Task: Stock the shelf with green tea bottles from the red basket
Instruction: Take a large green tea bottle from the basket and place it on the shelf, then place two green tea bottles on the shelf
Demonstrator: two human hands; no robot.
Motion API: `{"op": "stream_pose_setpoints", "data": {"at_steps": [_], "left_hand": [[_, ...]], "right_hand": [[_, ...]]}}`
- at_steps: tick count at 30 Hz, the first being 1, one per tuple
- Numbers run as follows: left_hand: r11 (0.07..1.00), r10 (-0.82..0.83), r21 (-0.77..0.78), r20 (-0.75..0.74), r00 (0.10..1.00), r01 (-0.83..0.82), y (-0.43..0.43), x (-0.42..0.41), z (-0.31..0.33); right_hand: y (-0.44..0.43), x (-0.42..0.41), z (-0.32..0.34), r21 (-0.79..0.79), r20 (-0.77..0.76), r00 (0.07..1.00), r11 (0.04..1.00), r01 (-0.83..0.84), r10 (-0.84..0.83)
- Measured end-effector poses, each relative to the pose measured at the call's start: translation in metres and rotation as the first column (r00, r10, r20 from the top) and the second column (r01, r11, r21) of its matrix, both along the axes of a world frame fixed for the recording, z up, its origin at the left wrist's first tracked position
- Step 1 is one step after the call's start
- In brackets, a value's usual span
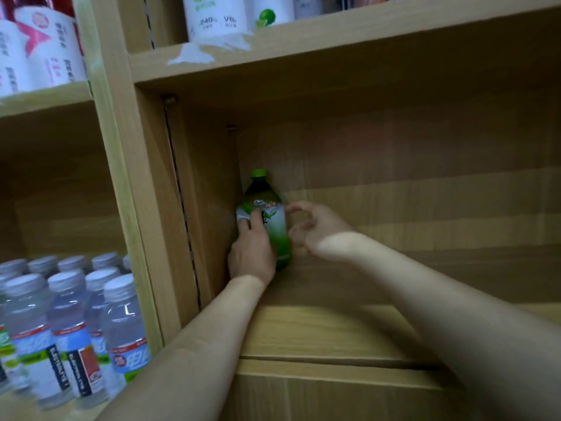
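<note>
One green tea bottle (268,214) with a green cap and a green-and-white label stands upright in the back left corner of the wooden shelf (379,326). My left hand (250,253) is wrapped around the bottle's lower left side, fingers across the label. My right hand (309,229) hovers just right of the bottle with curled, spread fingers, holding nothing; its fingertips are close to the label. The red basket is out of view.
The shelf's left side panel (194,208) stands right beside the bottle. Several clear water bottles (73,326) with white caps fill the neighbouring compartment at the lower left. White packaged goods (218,19) sit on the shelf above. Bare wood stretches to the right of the bottle.
</note>
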State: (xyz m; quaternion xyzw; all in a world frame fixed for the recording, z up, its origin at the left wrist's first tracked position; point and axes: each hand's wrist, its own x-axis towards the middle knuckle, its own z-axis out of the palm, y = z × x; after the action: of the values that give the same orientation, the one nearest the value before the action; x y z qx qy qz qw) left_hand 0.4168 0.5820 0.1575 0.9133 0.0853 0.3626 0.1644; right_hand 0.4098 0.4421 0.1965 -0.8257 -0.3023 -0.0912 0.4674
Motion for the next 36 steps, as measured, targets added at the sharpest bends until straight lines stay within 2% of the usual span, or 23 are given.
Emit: {"op": "stream_pose_setpoints", "data": {"at_steps": [2, 5, 8, 10, 12, 14, 18, 22, 26, 29, 31, 33, 36], "left_hand": [[1.0, 0.0, -0.027, -0.02, 1.0, 0.0, -0.005, -0.004, 0.004], [0.997, -0.071, 0.017, -0.09, 0.993, 0.073, -0.017, -0.011, 0.023], [0.969, -0.16, 0.153, -0.195, 0.968, 0.192, -0.041, -0.032, 0.052], [0.91, -0.322, 0.216, -0.163, 0.933, 0.352, -0.075, -0.056, 0.059], [0.785, -0.493, 0.366, -0.118, 0.862, 0.499, -0.119, -0.085, 0.054], [0.633, -0.648, 0.462, -0.123, 0.752, 0.621, -0.167, -0.115, 0.039], [0.373, -0.906, 0.329, -0.07, 0.417, 0.867, -0.274, -0.171, -0.007], [0.119, -0.989, 0.226, -0.055, 0.134, 0.967, -0.373, -0.231, -0.064], [-0.046, -0.996, 0.091, -0.078, -0.039, 0.995, -0.451, -0.282, -0.118], [-0.102, -0.979, 0.001, -0.176, -0.1, 0.995, -0.5, -0.312, -0.155], [-0.108, -0.953, 0.026, -0.287, -0.096, 0.994, -0.53, -0.325, -0.179], [-0.089, -0.918, 0.044, -0.392, -0.065, 0.995, -0.556, -0.328, -0.201], [-0.012, -0.806, 0.05, -0.592, 0.02, 0.999, -0.585, -0.328, -0.227]], "right_hand": [[-0.036, -0.033, 0.018, -0.052, 0.029, 1.0, 0.999, 0.011, -0.01], [-0.108, -0.09, 0.039, -0.229, 0.15, 0.988, 0.971, 0.064, -0.03], [-0.171, -0.144, 0.042, -0.283, 0.094, 0.992, 0.953, 0.108, -0.085], [-0.208, -0.174, 0.034, -0.271, 0.053, 0.988, 0.95, 0.155, -0.146], [-0.242, -0.205, 0.025, -0.256, 0.047, 0.977, 0.943, 0.211, -0.206], [-0.275, -0.233, 0.014, -0.257, 0.031, 0.964, 0.93, 0.264, -0.265], [-0.352, -0.29, -0.02, -0.266, -0.025, 0.907, 0.878, 0.399, -0.42], [-0.432, -0.361, -0.061, -0.211, -0.116, 0.819, 0.819, 0.533, -0.563], [-0.508, -0.428, -0.114, -0.122, -0.233, 0.693, 0.727, 0.675, -0.683], [-0.555, -0.461, -0.157, -0.159, -0.281, 0.612, 0.665, 0.73, -0.739], [-0.576, -0.472, -0.184, -0.185, -0.323, 0.58, 0.651, 0.736, -0.748], [-0.595, -0.475, -0.209, -0.204, -0.346, 0.558, 0.641, 0.74, -0.754], [-0.621, -0.47, -0.242, -0.242, -0.398, 0.523, 0.636, 0.733, -0.754]]}}
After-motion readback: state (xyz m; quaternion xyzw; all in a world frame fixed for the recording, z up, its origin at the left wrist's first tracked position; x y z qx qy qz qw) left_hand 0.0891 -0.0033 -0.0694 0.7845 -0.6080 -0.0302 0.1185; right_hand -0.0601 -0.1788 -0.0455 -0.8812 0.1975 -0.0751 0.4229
